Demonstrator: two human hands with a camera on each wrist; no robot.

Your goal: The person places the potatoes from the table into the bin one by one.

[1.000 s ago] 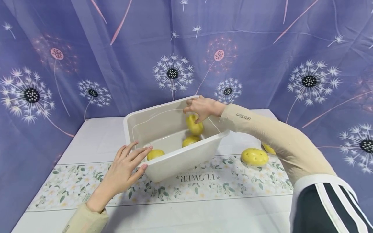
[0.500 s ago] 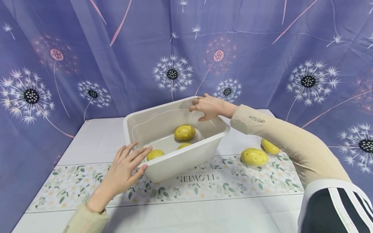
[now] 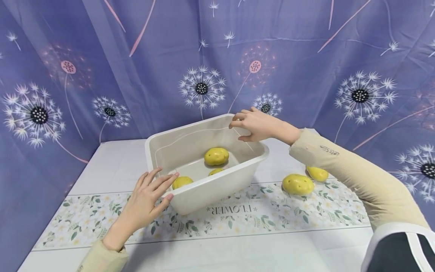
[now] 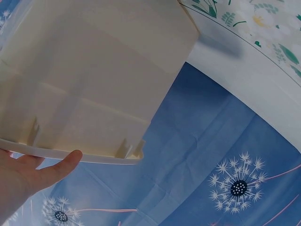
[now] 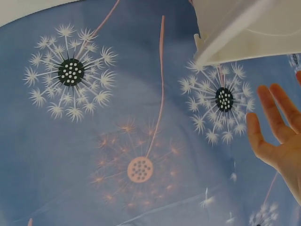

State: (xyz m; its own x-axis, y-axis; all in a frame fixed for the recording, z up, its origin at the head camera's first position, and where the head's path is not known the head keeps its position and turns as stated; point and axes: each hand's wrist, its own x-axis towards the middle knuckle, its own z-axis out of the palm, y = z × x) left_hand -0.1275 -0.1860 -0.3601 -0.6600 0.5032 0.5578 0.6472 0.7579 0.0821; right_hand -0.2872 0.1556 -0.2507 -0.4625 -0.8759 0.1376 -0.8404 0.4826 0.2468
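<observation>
A pale grey plastic basin (image 3: 217,192) stands at an angle on the table, with several yellow potatoes inside, one potato (image 3: 216,156) lying in plain sight. The near wall partly hides a potato (image 3: 182,182) at the left and most of another potato (image 3: 215,172). My left hand (image 3: 144,198) rests on the basin's left corner, its fingers spread over the rim and its thumb by the outside. In the left wrist view the thumb (image 4: 66,162) touches the rim. Above the right end of the basin my right hand (image 3: 256,124) hovers with loosely bent fingers, holding nothing.
Two more potatoes lie on the table right of the basin, a nearer potato (image 3: 298,184) and a farther potato (image 3: 317,173). A floral runner (image 3: 112,211) crosses the white table. A purple dandelion-print curtain (image 3: 153,75) hangs behind and at both sides.
The right hand has let go of a potato, which dropped into the basin and now lies further left on its floor. That hand has drawn back to the right. The left hand has stayed put.
</observation>
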